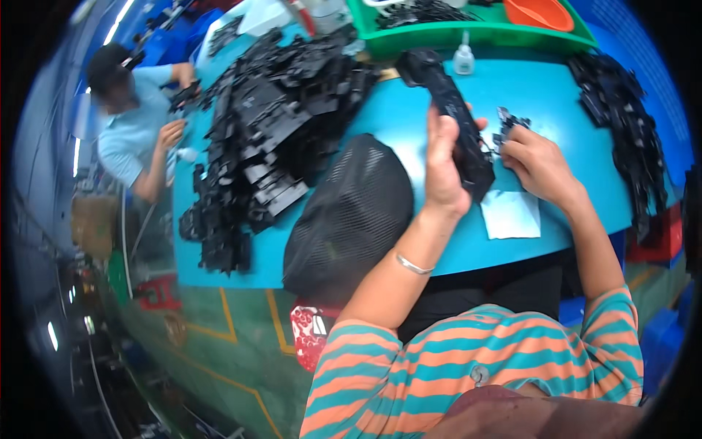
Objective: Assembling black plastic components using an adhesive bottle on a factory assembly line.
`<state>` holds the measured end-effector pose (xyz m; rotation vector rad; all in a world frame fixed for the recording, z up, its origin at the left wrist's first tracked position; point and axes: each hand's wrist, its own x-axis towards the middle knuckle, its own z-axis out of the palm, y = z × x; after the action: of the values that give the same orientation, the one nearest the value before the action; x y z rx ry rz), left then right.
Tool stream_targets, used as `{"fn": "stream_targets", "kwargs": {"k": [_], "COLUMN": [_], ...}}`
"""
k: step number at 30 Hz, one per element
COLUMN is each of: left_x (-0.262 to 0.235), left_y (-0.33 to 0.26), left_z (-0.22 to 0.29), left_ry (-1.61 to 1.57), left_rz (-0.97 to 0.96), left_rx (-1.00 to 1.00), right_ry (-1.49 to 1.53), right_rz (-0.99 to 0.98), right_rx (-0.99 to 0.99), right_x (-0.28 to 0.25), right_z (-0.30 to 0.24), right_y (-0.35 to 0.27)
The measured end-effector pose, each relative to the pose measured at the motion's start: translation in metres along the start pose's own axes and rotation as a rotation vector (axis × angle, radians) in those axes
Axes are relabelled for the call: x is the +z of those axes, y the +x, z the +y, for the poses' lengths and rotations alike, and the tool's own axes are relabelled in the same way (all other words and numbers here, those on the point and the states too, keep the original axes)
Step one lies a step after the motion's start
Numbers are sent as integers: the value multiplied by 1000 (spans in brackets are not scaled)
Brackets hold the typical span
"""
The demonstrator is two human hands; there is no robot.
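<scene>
- The person's left hand holds a long black part, which slants above the middle of the tabletop, its far end to the left and its near end to the right.
- The left grip is wrapped around the long black part: the thumb side shows on its left and fingertips appear past its right edge.
- The right hand is just right of the long black part, with its fingers curled and drawn together at a cluster of small black pieces; whether the right grip pinches one of them cannot be told, as the fingertips are partly hidden.
- A white square sheet lies on the tabletop on the near side, between the two forearms.
- A small white bottle stands beyond the long black part, close to a green tray at the far side that bears an orange bowl and dark pieces.
- A black mesh bag sits just left of the left forearm.
- Farther left spreads a large heap of black parts; a narrower row of black parts runs along the right side.
- A co-worker in a light blue shirt is beyond the heap, at far left.
</scene>
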<state>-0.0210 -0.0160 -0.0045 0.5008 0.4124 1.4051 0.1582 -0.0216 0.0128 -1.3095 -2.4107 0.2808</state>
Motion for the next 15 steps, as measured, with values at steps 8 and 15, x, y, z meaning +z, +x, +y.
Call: {"fn": "stream_targets", "kwargs": {"k": [8, 15], "left_x": [2, 4], "left_y": [0, -1], "left_z": [1, 3], "left_ry": [17, 20], "left_rz": [-28, -9], "left_rx": [-5, -40], "right_ry": [168, -31], "right_rz": [123, 201], "right_rx": [224, 153], "right_x": [-19, -11], "right_z": [-6, 8], "right_y": [-38, -76]}}
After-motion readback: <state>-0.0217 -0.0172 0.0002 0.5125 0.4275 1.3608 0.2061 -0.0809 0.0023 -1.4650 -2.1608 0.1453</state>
